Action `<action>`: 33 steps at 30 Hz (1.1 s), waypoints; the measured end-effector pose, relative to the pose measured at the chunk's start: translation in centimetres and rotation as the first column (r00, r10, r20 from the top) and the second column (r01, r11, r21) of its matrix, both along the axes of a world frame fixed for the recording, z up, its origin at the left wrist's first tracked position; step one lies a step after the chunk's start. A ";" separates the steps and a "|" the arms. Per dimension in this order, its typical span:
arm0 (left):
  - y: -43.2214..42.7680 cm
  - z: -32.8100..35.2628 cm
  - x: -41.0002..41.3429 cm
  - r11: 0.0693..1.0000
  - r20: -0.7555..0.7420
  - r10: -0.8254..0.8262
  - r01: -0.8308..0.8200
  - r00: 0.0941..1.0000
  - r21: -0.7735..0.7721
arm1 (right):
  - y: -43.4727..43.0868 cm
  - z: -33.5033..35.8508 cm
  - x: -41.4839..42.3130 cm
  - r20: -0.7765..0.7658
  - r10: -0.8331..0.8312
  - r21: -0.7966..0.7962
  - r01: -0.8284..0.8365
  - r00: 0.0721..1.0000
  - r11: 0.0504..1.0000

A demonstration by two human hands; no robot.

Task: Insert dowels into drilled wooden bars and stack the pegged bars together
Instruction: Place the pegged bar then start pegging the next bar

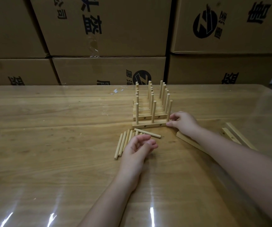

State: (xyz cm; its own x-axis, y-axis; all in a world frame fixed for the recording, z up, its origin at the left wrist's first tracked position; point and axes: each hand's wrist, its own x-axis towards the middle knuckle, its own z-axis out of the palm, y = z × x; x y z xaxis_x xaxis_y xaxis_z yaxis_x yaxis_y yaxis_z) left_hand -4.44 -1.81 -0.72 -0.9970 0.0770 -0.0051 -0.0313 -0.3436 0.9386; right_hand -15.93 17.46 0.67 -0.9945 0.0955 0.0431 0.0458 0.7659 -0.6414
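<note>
Several pegged wooden bars stand packed in a row on the table, each with three upright dowels. The nearest pegged bar lies just in front of them. My right hand holds its right end, thumb and fingers pinching the bar by the rightmost dowel. Loose dowels lie side by side in front of the bar, with one dowel lying across them. My left hand hovers over these dowels, fingers loosely curled, holding nothing.
Plain drilled bars lie on the table at the right, and another bar passes under my right forearm. Stacked cardboard boxes wall off the table's far edge. A scrap of torn tape lies near the back.
</note>
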 end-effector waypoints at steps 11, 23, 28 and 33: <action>-0.1 0.0 0.1 1.000 -0.012 -0.020 0.020 1.000 -0.003 | -1.0 0.2 -0.7 0.017 -0.077 0.001 0.077 0.997 0.997; -0.1 -0.1 0.1 1.000 0.000 -0.011 0.011 1.000 0.023 | -2.5 1.5 -1.6 0.106 -0.225 0.099 0.215 0.969 0.972; 0.0 -0.2 0.0 0.999 0.013 -0.003 0.003 1.000 0.033 | -2.6 1.7 -2.1 0.110 -0.237 0.117 0.225 0.965 0.967; -0.2 -0.4 -0.1 0.999 0.014 -0.003 0.002 1.000 0.045 | -2.8 1.8 -2.7 0.127 -0.242 0.106 0.230 0.962 0.967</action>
